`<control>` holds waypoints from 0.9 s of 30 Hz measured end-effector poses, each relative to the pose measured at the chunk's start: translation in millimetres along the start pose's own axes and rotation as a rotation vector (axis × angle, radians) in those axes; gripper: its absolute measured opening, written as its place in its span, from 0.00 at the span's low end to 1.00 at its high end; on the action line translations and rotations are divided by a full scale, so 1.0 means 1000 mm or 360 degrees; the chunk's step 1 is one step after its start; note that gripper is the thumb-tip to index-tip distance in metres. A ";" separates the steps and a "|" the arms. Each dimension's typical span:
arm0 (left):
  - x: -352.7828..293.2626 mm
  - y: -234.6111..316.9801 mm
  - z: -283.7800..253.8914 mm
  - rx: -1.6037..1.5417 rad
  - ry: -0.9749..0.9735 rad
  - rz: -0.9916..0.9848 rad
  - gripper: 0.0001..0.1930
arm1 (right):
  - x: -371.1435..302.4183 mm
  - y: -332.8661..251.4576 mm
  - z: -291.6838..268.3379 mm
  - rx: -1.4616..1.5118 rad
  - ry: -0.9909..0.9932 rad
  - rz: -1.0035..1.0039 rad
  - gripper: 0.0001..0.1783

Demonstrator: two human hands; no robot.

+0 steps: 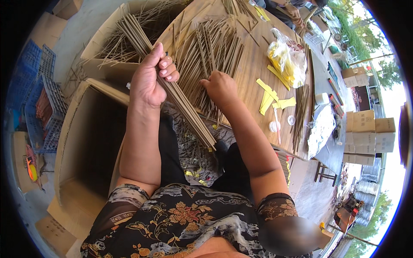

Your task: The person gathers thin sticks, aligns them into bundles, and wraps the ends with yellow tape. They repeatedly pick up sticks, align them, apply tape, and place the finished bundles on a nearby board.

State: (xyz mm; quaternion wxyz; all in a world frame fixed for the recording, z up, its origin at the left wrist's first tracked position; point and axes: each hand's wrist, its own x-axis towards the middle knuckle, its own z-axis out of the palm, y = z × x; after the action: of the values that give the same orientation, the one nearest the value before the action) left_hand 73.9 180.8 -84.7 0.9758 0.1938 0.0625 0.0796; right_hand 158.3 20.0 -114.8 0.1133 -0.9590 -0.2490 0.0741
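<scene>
Left hand (pixel 150 79) closed round a long bundle of thin brown sticks (pixel 172 88), slanting from above the fist to the lap. Right hand (pixel 221 88) curled, knuckles up, on loose brown sticks (pixel 211 49) on the wooden table (pixel 254 64); grip hidden. Risk: a slack left fist lets sticks slide lapward.

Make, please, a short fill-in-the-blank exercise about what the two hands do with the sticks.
1. The left hand grips a long ____ of thin sticks.
2. The right hand rests on loose sticks spread on the wooden ____.
3. The paper strips on the table are ____ in colour.

Missing words: bundle; table; yellow
</scene>
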 end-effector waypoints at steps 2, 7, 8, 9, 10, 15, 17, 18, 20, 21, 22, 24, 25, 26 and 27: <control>0.001 -0.001 0.001 0.0014 -0.0003 -0.0003 0.14 | 0.001 0.002 0.004 -0.0001 0.0107 -0.0048 0.14; 0.003 -0.005 0.001 -0.0112 -0.0065 -0.0076 0.14 | 0.008 0.014 0.003 0.0246 0.0162 0.0062 0.13; 0.003 -0.007 0.002 -0.0106 0.0002 -0.0061 0.14 | 0.006 0.015 -0.001 0.0303 0.0169 0.0102 0.14; 0.002 -0.010 0.007 -0.0100 0.0069 -0.0048 0.14 | 0.003 0.017 -0.008 0.0292 0.0141 0.0105 0.15; 0.002 -0.011 0.010 -0.0095 0.0131 -0.0041 0.14 | -0.003 0.015 -0.017 0.0434 0.0166 0.0126 0.15; 0.008 -0.012 -0.006 -0.0060 0.0083 -0.0076 0.13 | -0.059 -0.007 -0.066 0.1200 0.0068 -0.0023 0.11; 0.008 -0.016 -0.002 -0.0087 0.0139 -0.0080 0.13 | -0.082 -0.010 -0.070 0.1349 -0.0026 -0.0101 0.10; 0.007 -0.018 0.000 -0.0098 0.0167 -0.0079 0.12 | -0.090 -0.011 -0.068 0.1386 -0.0069 -0.0136 0.10; 0.007 -0.021 0.003 -0.0105 0.0159 -0.0117 0.13 | -0.100 -0.013 -0.068 0.1395 -0.0121 -0.0172 0.09; 0.007 -0.023 0.003 -0.0108 0.0154 -0.0136 0.13 | -0.104 -0.015 -0.069 0.1371 -0.0132 -0.0174 0.09; 0.008 -0.024 0.003 -0.0111 0.0148 -0.0152 0.13 | -0.106 -0.016 -0.069 0.1346 -0.0142 -0.0179 0.09; 0.010 -0.028 -0.001 -0.0183 0.0050 -0.0183 0.13 | -0.107 -0.015 -0.067 0.1379 -0.0115 -0.0204 0.09; 0.012 -0.029 -0.003 -0.0205 0.0011 -0.0197 0.14 | -0.107 -0.015 -0.066 0.1397 -0.0092 -0.0228 0.09; 0.013 -0.029 -0.004 -0.0228 -0.0027 -0.0212 0.14 | -0.107 -0.015 -0.065 0.1414 -0.0069 -0.0250 0.09; 0.013 -0.030 -0.004 -0.0211 0.0000 -0.0198 0.14 | -0.108 -0.014 -0.064 0.1398 -0.0083 -0.0263 0.09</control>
State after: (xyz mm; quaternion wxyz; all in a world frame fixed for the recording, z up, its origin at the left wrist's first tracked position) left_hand 90.3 157.1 -100.8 0.9895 0.1244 0.0691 0.0230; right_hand 71.6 -33.0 -40.0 0.5089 -0.7947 -0.2725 0.1877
